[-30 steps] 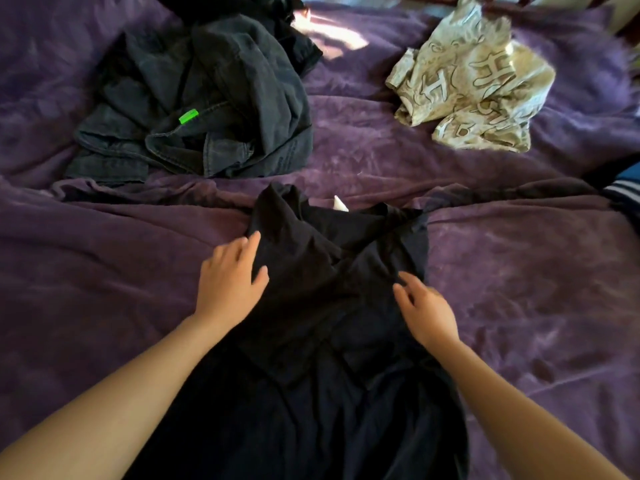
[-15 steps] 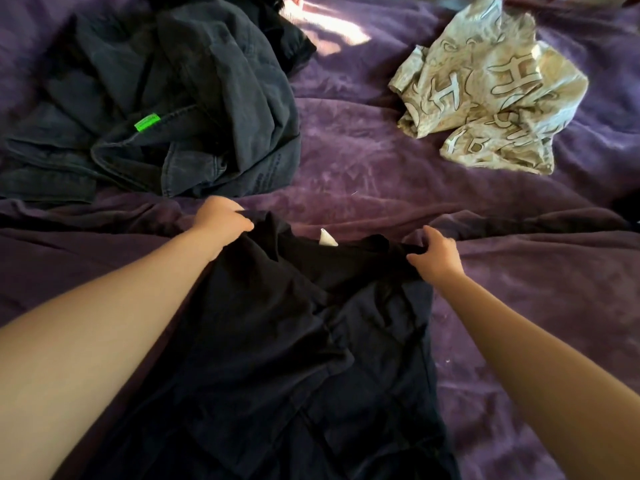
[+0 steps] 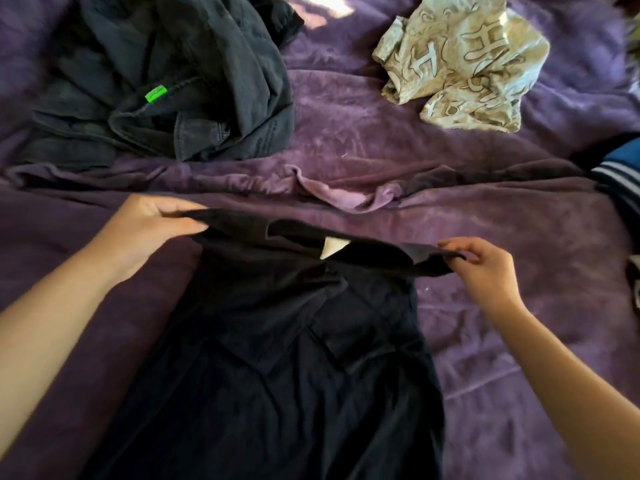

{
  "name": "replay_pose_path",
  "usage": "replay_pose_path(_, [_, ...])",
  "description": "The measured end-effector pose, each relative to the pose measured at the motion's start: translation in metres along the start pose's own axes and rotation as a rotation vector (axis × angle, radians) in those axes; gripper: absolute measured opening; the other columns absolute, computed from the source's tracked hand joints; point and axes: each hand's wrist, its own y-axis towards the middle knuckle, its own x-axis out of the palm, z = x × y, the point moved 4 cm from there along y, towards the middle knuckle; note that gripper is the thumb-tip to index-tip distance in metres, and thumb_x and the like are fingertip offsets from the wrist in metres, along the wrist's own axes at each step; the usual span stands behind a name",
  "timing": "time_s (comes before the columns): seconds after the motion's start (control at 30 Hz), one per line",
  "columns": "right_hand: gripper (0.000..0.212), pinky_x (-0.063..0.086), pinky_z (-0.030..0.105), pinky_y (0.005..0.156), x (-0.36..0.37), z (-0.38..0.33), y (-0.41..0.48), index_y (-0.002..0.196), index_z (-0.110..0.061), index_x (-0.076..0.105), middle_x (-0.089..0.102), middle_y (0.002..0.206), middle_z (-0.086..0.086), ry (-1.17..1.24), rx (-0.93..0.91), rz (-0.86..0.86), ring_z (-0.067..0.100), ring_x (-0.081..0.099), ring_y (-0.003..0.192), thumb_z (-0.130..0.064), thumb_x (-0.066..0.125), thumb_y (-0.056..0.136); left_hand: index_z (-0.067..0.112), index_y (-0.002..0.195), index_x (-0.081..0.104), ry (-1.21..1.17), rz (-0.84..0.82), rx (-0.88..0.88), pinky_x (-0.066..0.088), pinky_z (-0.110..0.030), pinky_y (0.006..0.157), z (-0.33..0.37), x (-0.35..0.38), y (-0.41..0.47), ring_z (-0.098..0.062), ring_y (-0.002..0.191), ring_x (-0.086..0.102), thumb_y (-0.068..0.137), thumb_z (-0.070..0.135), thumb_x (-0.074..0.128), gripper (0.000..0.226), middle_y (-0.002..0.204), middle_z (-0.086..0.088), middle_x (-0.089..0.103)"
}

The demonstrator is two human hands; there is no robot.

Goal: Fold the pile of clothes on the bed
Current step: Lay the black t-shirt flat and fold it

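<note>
A black shirt (image 3: 294,358) lies lengthwise on the purple bed (image 3: 346,143), its collar end lifted off the cover and a white label (image 3: 333,246) showing at the neck. My left hand (image 3: 149,223) pinches the shirt's top left corner between thumb and fingers. My right hand (image 3: 485,268) pinches the top right corner. The top edge hangs stretched between the two hands. The shirt's lower part runs out of the bottom of the view.
A heap of dark grey clothes (image 3: 166,84) with a green tag (image 3: 155,95) lies at the back left. A crumpled beige printed garment (image 3: 464,64) sits at the back right. A blue striped piece (image 3: 620,174) pokes in at the right edge.
Both hands went from resting on the shirt to gripping its top corners. They have now lifted the top edge and drawn it back toward me, stretched wider.
</note>
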Motion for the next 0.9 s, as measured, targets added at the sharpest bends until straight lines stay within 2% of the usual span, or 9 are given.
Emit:
replay_pose_path(0.13, [0.068,0.04,0.011,0.095,0.003,0.044,-0.083,0.065,-0.041,0.063,0.064,0.093,-0.037,-0.007,-0.071,-0.175,-0.015,0.056,0.099,0.025,0.05,0.073,0.047,0.068,0.072,0.141,-0.114,0.009,0.042,-0.002,0.084,-0.043,-0.006,-0.076,0.012,0.082,0.062,0.073,-0.019,0.06,0.067,0.076,0.027,0.069])
replay_pose_path(0.2, [0.053,0.042,0.012,0.092,0.013,0.067,-0.118,0.077,-0.041,0.059,0.066,0.099,-0.03,-0.205,-0.212,-0.22,-0.005,0.057,0.107,0.011,0.053,0.066,0.059,0.076,0.066,0.318,-0.229,0.057,0.036,0.0,0.09,-0.08,-0.004,-0.113,0.021,0.095,0.055,0.074,-0.012,0.065,0.071,0.085,0.04,0.063])
replay_pose_path(0.27, [0.042,0.054,0.031,0.077,0.03,0.083,-0.145,0.086,-0.033,0.053,0.07,0.099,-0.01,-0.489,-0.371,-0.362,0.021,0.066,0.102,-0.007,0.059,0.053,0.067,0.087,0.058,0.64,-0.393,0.225,0.036,-0.012,0.094,-0.114,0.004,-0.143,0.022,0.108,0.046,0.077,0.015,0.061,0.054,0.095,0.047,0.056])
replay_pose_path(0.4, [0.028,0.055,0.038,0.06,0.044,0.09,-0.162,0.082,-0.027,0.068,0.071,0.093,0.001,-0.862,-0.446,-0.418,0.026,0.064,0.096,-0.026,0.048,0.062,0.031,0.071,0.073,1.063,-0.326,0.381,0.026,-0.034,0.096,-0.129,0.025,-0.165,-0.012,0.101,0.049,0.068,0.028,0.043,0.031,0.09,0.009,0.072])
replay_pose_path(0.53, [0.038,0.053,0.043,0.069,0.053,0.047,-0.146,0.083,-0.012,0.073,0.069,0.102,0.012,-0.812,-0.485,-0.195,0.028,0.048,0.106,-0.025,0.039,0.071,0.012,0.102,0.072,1.141,-0.11,0.474,0.038,-0.046,0.09,-0.101,0.061,-0.145,-0.025,0.112,0.048,0.079,0.024,0.04,0.042,0.116,-0.011,0.065])
replay_pose_path(0.63, [0.05,0.05,0.047,0.085,0.08,0.032,-0.125,0.113,-0.011,0.067,0.058,0.126,0.018,-0.932,-0.429,-0.328,0.036,0.054,0.119,-0.037,0.038,0.082,0.009,0.126,0.058,1.297,-0.144,0.307,0.044,-0.056,0.09,-0.106,0.086,-0.113,-0.032,0.125,0.042,0.082,0.037,0.038,0.056,0.134,-0.016,0.053])
replay_pose_path(0.77, [0.074,0.01,0.048,0.115,0.091,0.072,-0.108,0.151,-0.02,0.005,-0.003,0.157,0.014,-1.101,-0.157,-0.57,0.03,0.0,0.145,-0.062,0.017,0.09,0.014,0.144,0.035,1.438,-0.149,0.029,0.025,-0.062,0.104,-0.126,0.076,-0.09,-0.03,0.14,0.025,0.086,0.05,0.054,0.071,0.151,-0.007,0.031])
replay_pose_path(0.83, [0.075,0.006,0.049,0.114,0.071,0.096,-0.103,0.15,-0.022,-0.002,-0.005,0.158,0.011,-1.062,0.138,-0.514,0.029,-0.004,0.145,-0.063,0.02,0.092,0.018,0.15,0.01,1.479,-0.115,-0.101,0.007,-0.059,0.11,-0.132,0.055,-0.084,-0.027,0.145,0.002,0.091,0.059,0.037,0.077,0.158,0.0,0.006])
replay_pose_path(0.9, [0.074,0.009,0.049,0.115,0.051,0.108,-0.102,0.15,-0.019,0.002,0.003,0.158,0.01,-1.003,0.281,-0.429,0.028,0.001,0.145,-0.06,0.024,0.093,0.009,0.146,0.027,1.47,-0.102,-0.001,0.01,-0.063,0.107,-0.125,0.047,-0.082,-0.033,0.142,0.014,0.088,0.051,0.052,0.076,0.155,-0.008,0.022])
